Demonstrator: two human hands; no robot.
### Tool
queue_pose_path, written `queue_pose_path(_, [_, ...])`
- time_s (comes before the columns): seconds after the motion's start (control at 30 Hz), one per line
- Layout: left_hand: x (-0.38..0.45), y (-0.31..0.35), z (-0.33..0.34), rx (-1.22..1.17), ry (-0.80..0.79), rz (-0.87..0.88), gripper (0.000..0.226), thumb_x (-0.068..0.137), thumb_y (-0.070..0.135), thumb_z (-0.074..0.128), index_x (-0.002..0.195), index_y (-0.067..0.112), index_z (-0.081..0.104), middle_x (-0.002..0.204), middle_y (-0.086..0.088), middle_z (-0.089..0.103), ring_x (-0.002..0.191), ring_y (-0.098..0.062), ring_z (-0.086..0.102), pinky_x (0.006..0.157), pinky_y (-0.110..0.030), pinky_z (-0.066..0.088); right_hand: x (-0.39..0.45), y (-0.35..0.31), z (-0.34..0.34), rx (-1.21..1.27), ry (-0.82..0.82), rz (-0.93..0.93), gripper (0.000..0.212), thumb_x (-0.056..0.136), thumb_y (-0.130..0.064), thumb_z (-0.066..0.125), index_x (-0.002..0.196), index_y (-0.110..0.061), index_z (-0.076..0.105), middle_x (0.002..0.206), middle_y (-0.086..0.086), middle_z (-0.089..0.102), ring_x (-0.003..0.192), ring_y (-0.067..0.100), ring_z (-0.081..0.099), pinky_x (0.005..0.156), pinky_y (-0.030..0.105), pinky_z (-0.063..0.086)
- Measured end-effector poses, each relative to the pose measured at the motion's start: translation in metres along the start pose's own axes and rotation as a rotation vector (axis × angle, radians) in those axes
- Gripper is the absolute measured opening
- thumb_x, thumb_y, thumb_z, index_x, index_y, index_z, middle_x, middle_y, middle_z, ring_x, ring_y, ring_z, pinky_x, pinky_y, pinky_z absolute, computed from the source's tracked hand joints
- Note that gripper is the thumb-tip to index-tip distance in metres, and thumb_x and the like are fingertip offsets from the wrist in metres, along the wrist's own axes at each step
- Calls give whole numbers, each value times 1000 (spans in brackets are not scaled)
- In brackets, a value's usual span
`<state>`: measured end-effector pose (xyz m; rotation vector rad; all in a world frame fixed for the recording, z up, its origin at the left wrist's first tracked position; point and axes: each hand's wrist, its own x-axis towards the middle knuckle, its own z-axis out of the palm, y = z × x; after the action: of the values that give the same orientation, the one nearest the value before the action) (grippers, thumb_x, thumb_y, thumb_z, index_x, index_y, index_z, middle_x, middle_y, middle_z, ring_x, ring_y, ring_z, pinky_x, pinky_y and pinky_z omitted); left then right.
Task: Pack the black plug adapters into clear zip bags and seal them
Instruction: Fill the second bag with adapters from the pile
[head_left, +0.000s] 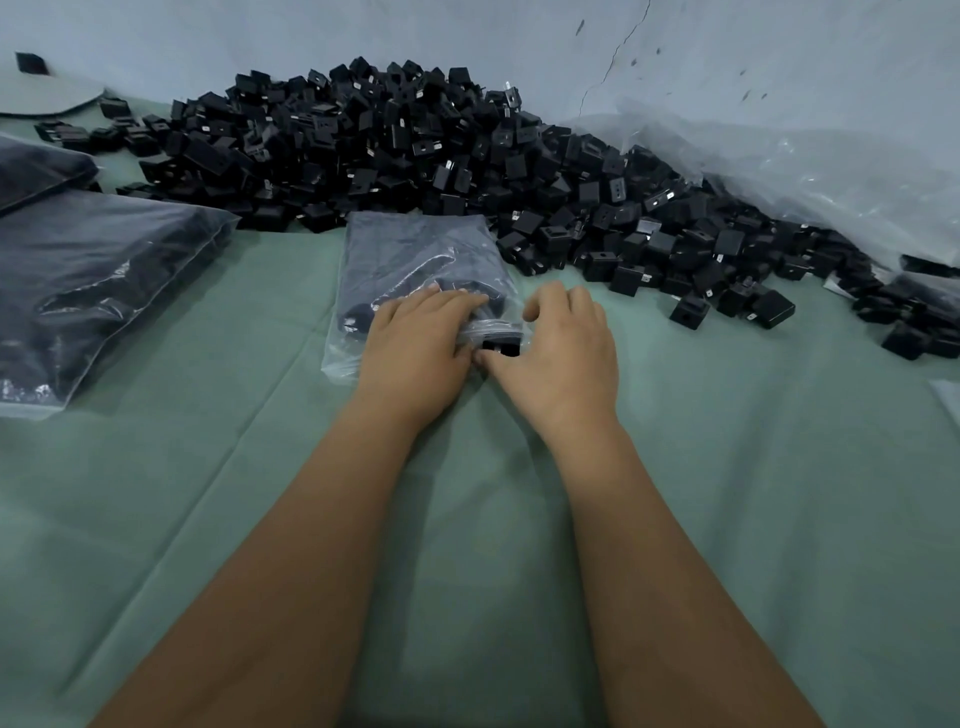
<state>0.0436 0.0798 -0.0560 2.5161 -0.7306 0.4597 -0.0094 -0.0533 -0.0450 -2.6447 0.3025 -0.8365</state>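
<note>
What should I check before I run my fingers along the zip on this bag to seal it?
1. Zip bag lies flat on the green cloth: ok.
2. Left hand holds the bag's mouth: ok.
3. Right hand pinches the zip edge: ok.
4. Adapter sits at the mouth, clear of the zip: not ok.
5. Zip strips aligned: cannot tell.

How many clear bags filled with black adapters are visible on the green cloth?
3 for certain: one under both hands at the centre, one large at the left, one at the far left edge. Another may sit at the right edge, partly cut off.
</note>
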Motion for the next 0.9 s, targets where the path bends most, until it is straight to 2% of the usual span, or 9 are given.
queue_pose_path(0.17, [-1, -2, -2, -29, -18, -2, 54, 91, 26, 58, 143, 32, 43, 141, 4, 53, 142, -19, 32, 115, -38, 19, 0, 6, -1, 135, -163, 7, 39, 66, -39, 64, 94, -26, 40, 93, -6, 42, 93, 19, 41, 79, 31, 37])
queue_pose_path(0.3, [0, -3, -4, -32, -48, -2, 61, 90, 24, 58, 147, 33, 37, 145, 2, 50, 145, -19, 27, 118, -39, 16, 2, 9, 0, 150, -128, 58, 34, 70, -30, 67, 93, -24, 42, 93, -5, 46, 93, 21, 46, 77, 33, 41])
queue_pose_path(0.43, [-1, -2, -4, -43, -43, -1, 63, 90, 24, 59, 148, 33, 36, 147, 0, 48, 146, -20, 26, 118, -39, 14, 2, 10, 2, 149, -105, 89, 38, 69, -34, 70, 97, -23, 46, 95, -5, 45, 94, 20, 45, 76, 29, 37])
queue_pose_path(0.53, [-2, -1, -5, -59, -25, 0, 62, 90, 26, 62, 147, 33, 37, 146, 1, 50, 145, -20, 28, 116, -37, 15, 1, 9, 4, 139, -109, 29, 51, 69, -44, 72, 113, -30, 52, 107, -6, 45, 103, 15, 39, 84, 26, 37])
queue_pose_path(0.6, [-3, -1, -5, -67, -22, 5, 62, 90, 27, 63, 147, 33, 38, 145, 2, 51, 145, -19, 28, 115, -36, 15, 2, 8, 3, 135, -114, 1, 52, 72, -47, 73, 120, -35, 55, 108, -6, 46, 105, 15, 39, 89, 27, 38])
queue_pose_path(0.7, [-3, -1, -5, -68, -19, 13, 62, 90, 27, 62, 147, 33, 38, 144, 2, 52, 144, -19, 29, 115, -36, 16, 2, 8, 5, 98, -81, 8, 35, 75, -42, 72, 108, -32, 63, 98, -6, 45, 100, 18, 43, 86, 29, 40])
queue_pose_path(0.77, [-3, -1, -6, -65, -20, 14, 62, 90, 27, 63, 147, 33, 38, 143, 2, 52, 144, -19, 30, 115, -35, 16, 3, 7, 6, 60, -56, 39, 29, 75, -40, 72, 100, -30, 62, 93, -7, 43, 96, 19, 45, 81, 29, 39])
queue_pose_path(0.9, [-3, -1, -6, -47, -29, 26, 62, 90, 25, 63, 146, 35, 39, 144, 4, 51, 144, -18, 30, 115, -36, 16, 5, 5, 5, 34, -29, 149, 36, 72, -44, 75, 91, -23, 52, 87, -6, 49, 84, 17, 48, 73, 33, 42])
